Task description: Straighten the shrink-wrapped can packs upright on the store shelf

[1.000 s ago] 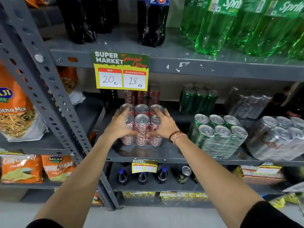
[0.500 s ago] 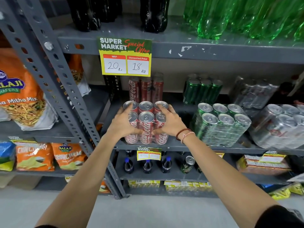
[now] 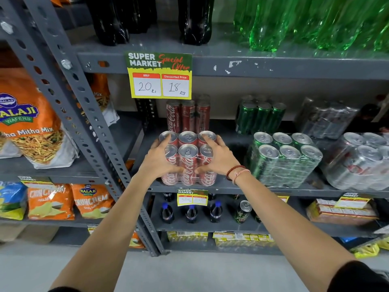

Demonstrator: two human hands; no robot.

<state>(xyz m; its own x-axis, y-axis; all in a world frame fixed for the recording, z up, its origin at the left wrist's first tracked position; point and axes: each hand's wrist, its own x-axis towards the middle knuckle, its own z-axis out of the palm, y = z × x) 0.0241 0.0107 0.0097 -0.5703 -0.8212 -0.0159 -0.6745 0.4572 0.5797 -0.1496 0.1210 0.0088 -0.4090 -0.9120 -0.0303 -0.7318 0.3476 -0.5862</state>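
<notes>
Your left hand [image 3: 160, 160] and right hand [image 3: 219, 160] clasp the red can pack [image 3: 188, 161] upright on the grey metal shelf [image 3: 231, 186], beside the tilted green can pack [image 3: 282, 159].

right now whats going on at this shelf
A person has both hands on the red can pack at the shelf's front edge: left hand on its left side, right hand on its right. It stands upright. The green can pack and the silver can pack lean, untouched.
</notes>
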